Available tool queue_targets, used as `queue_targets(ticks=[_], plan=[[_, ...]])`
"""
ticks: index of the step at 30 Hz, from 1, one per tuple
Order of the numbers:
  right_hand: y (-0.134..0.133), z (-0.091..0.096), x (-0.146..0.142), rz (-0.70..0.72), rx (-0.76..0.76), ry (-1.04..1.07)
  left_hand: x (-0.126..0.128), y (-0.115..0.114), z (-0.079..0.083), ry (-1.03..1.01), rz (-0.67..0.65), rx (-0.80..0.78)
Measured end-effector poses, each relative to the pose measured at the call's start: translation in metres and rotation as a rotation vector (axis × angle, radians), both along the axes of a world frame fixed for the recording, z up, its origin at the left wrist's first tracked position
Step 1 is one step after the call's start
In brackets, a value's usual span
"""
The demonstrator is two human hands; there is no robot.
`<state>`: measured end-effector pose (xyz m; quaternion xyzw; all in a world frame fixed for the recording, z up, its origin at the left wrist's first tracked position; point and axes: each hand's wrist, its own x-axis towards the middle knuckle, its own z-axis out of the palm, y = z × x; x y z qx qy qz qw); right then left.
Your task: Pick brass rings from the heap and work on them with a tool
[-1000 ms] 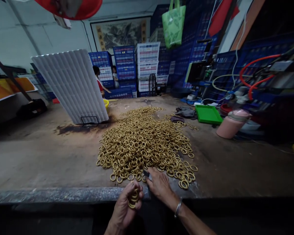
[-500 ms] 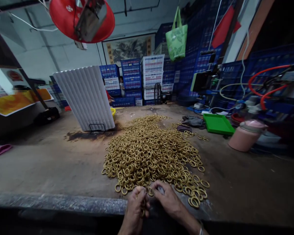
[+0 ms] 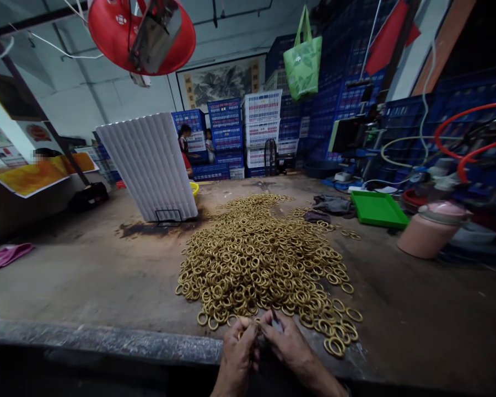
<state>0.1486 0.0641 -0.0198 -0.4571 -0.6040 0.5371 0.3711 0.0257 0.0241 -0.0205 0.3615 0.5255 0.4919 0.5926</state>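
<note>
A broad heap of brass-coloured rings [image 3: 256, 259] lies before me, and both hands are at its near edge. My left hand [image 3: 237, 350] is closed, with a bit of a gold ring [image 3: 240, 334] showing between its fingers. Close beside it, my right hand [image 3: 291, 342] is curled around a small grey tool [image 3: 276, 323] with a dark, narrow end; its exact kind is not clear. The fingertips of the two hands almost meet, and what lies between them is too small to make out. Several loose rings [image 3: 334, 346] lie to the right of my right hand.
A corrugated white panel [image 3: 149, 165] leans on a black wire stand [image 3: 168, 216]. A green tray [image 3: 379, 209], dark cloth [image 3: 334, 204] and pink jug [image 3: 432, 234] are at the right. A pink cloth [image 3: 6, 257] lies left. A red lamp [image 3: 173, 41] hangs above; people are behind.
My hands have drawn slightly closer together. The tool in my right hand is turned so its dark end points up. Rings that hung below my left fingers no longer show. The view has shifted slightly.
</note>
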Motion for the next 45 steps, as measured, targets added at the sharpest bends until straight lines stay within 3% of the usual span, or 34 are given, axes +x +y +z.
queue_targets(ticks=[3, 6, 10, 14, 17, 22, 26, 29, 34, 39, 45], plan=[[0.0, 0.008, 0.0, -0.012, 0.063, -0.105, -0.003, 0.005, -0.007, 0.191, 0.032, 0.061], [-0.001, 0.013, 0.0, -0.02, 0.1, -0.189, -0.009, 0.008, -0.012, 0.425, 0.001, 0.28], [0.001, 0.008, -0.002, -0.018, 0.091, -0.249, -0.01, 0.009, -0.014, 0.584, -0.04, 0.393], [0.005, 0.004, -0.002, -0.015, 0.069, -0.241, -0.006, 0.009, -0.01, 0.509, -0.022, 0.354], [0.004, 0.009, -0.003, -0.061, 0.052, -0.185, -0.005, 0.004, 0.004, 0.384, -0.015, 0.3], [-0.002, 0.014, -0.003, -0.058, -0.094, -0.047, -0.01, -0.003, 0.026, 0.204, -0.138, 0.082], [-0.005, 0.009, -0.003, -0.071, -0.137, -0.009, -0.011, -0.006, 0.025, 0.068, -0.108, -0.009], [-0.007, 0.011, -0.003, -0.096, -0.143, 0.002, -0.009, -0.008, 0.023, 0.075, -0.079, 0.006], [-0.009, 0.023, 0.0, -0.079, -0.273, 0.135, -0.009, -0.01, 0.017, 0.228, 0.03, 0.194], [-0.011, 0.029, 0.005, 0.052, -0.45, 0.234, -0.017, -0.009, 0.009, 0.458, -0.055, 0.537], [-0.012, 0.025, 0.005, 0.165, -0.589, 0.369, -0.018, -0.01, 0.009, 0.573, -0.044, 0.712]])
